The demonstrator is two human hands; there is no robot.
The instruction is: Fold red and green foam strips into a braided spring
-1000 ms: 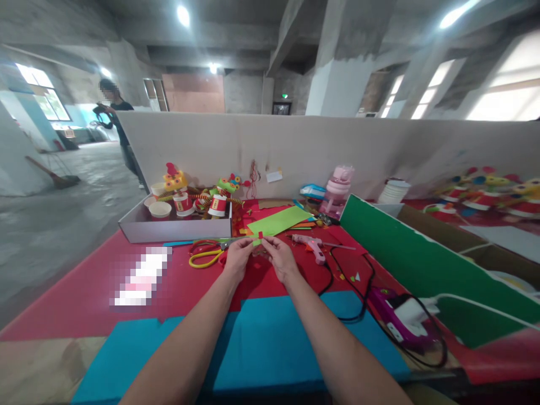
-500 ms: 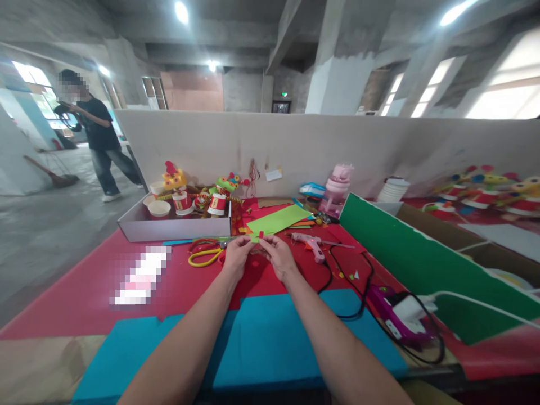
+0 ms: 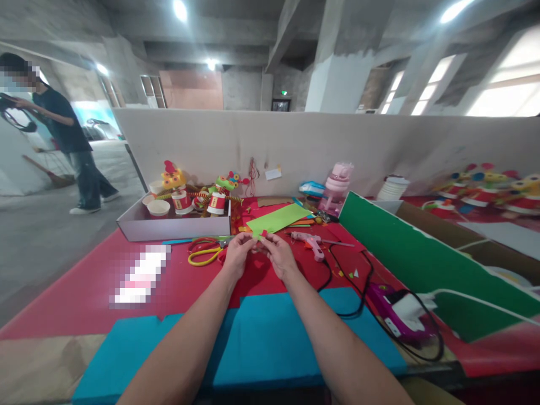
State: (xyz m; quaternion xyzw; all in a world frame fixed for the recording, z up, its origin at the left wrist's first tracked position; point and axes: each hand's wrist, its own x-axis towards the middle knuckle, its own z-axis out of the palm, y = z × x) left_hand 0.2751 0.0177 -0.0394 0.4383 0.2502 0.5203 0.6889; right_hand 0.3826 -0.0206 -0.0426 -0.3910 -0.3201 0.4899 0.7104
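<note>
Left hand [image 3: 237,256] and right hand [image 3: 277,254] together, fingertips pinched on a small red paper scrap [image 3: 263,233] above the red table [image 3: 84,287], yellow-handled scissors [image 3: 205,253] at nine o'clock, pink glue gun [image 3: 310,242] at three o'clock

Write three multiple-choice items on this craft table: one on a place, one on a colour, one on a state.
1. Where do the scissors lie?
A. left of the left hand
B. in the white box
C. on the green board

2. What colour is the glue gun?
A. blue
B. pink
C. black

3. How are the two hands?
A. flat on the table
B. far apart
C. fingertips together, pinching a small paper piece

Answers: 1 A, they lie on the red cloth beside that hand; 2 B, its body is pale pink; 3 C, the right hand meets the left at the piece.
</note>
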